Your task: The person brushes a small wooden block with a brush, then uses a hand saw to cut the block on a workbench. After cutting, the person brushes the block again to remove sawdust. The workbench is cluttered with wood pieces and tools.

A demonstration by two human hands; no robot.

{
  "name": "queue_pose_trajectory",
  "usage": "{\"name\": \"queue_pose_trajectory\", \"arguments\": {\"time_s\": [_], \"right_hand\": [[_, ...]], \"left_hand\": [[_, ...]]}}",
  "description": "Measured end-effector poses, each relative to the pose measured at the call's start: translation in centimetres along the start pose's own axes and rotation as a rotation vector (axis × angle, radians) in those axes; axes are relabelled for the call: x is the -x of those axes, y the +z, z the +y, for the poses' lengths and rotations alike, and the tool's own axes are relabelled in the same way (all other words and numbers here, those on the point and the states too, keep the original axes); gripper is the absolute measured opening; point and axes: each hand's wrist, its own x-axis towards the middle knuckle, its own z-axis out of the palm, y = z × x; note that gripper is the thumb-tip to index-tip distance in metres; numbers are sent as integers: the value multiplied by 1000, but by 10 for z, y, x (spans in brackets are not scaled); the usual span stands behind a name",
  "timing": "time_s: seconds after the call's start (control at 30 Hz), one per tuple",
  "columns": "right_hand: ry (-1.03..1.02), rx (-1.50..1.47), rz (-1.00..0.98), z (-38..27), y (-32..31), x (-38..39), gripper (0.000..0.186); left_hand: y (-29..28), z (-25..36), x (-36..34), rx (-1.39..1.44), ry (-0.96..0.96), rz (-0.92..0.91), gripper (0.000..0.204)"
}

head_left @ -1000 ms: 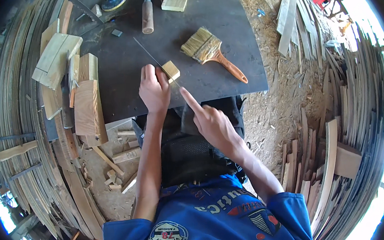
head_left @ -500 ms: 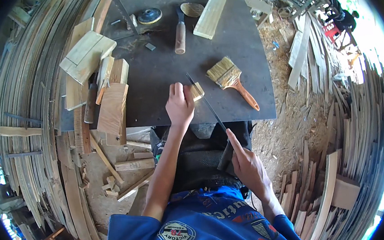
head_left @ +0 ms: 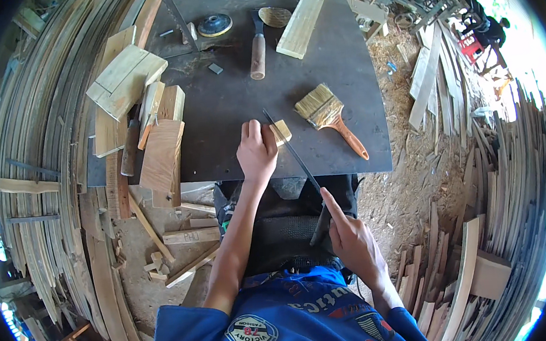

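Observation:
My left hand [head_left: 256, 146] is closed on a small pale wooden block [head_left: 281, 131] near the front edge of the dark tabletop [head_left: 216, 98]. A long thin saw blade [head_left: 297, 154] lies across the block's left side, angled from upper left down toward me. My right hand [head_left: 348, 235] grips the saw's handle below the table edge, index finger stretched along it. To the right of the block lies a wide brush [head_left: 316, 108] with pale bristles and a wooden handle.
Stacked offcuts [head_left: 159, 154] line the table's left side. Farther back are a wooden-handled tool [head_left: 258, 59], a round disc [head_left: 215, 25] and a board [head_left: 303, 20]. Timber piles [head_left: 39, 137] flank me on both sides. Another person [head_left: 489, 28] is at the far right.
Since a second ago the view has shifted, showing the table lower and rightward. The saw and my right hand have drawn down toward me, moving slightly back up the blade's line in the latest half second.

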Motion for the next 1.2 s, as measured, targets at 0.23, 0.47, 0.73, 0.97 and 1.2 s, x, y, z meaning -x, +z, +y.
{"name": "queue_pose_trajectory", "arguments": {"time_s": [0.23, 0.47, 0.73, 0.97, 1.2], "right_hand": [[-20, -3, 12, -1, 0, 0, 62], [15, 5, -19, -7, -6, 2, 57], [9, 82, -18, -10, 8, -15, 64], [11, 119, -55, -18, -7, -4, 64], [-62, 148, 67, -16, 11, -28, 62]], "left_hand": [[0, -2, -2, 15, 6, 19, 19], [-1, -3, -2, 25, 1, 17, 20], [0, 3, -2, -5, 2, 2, 16], [1, 2, -1, -49, -26, -1, 15], [2, 4, -1, -56, 2, -7, 14]]}}
